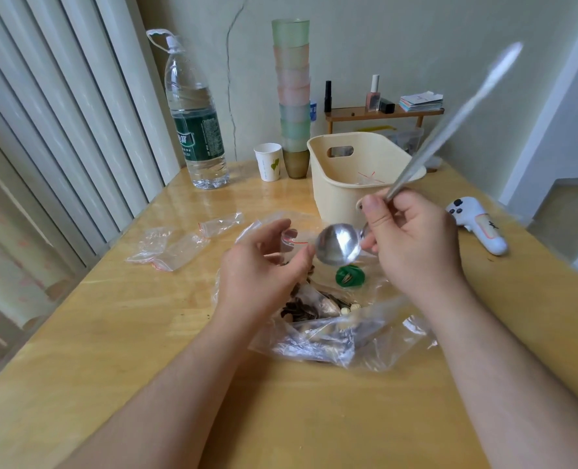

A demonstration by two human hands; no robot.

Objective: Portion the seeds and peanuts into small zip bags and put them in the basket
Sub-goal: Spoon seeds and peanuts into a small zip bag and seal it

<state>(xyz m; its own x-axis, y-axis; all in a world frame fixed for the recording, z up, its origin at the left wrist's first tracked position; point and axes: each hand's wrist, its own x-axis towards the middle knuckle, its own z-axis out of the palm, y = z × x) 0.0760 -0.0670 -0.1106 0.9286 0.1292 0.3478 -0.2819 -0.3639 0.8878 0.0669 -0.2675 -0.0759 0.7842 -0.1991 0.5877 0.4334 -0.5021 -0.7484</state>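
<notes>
The right hand point(412, 238) grips a metal spoon point(338, 243) by the lower handle, thumb up, with the long handle slanting up and away past the basket. The bowl of the spoon hangs between the two hands, and I can't tell whether it carries anything; it looks bare and shiny from here. The left hand point(263, 265) is loosely curled, fingers pinching what appears to be the mouth of a small zip bag point(291, 236) with a red seal line, just beside the spoon's bowl.

Under and slightly nearer than both hands lies the big clear bag of seeds and peanuts point(318, 313), crumpled open on the table point(128, 333), with dark seeds and a few pale peanuts showing. The cream basket point(345, 184) stands just beyond the right hand, with what looks like a bag or two already inside. More empty zip bags point(176, 243) lie well off to the left of the left hand.

My worry is the small bag's mouth: held by one hand only, it may sag shut, and a spoonful would then spill onto the table. The spoon's bowl also looks wide against that opening, so tipping fast could scatter seeds. The long handle swings close to the basket rim and could knock it.
</notes>
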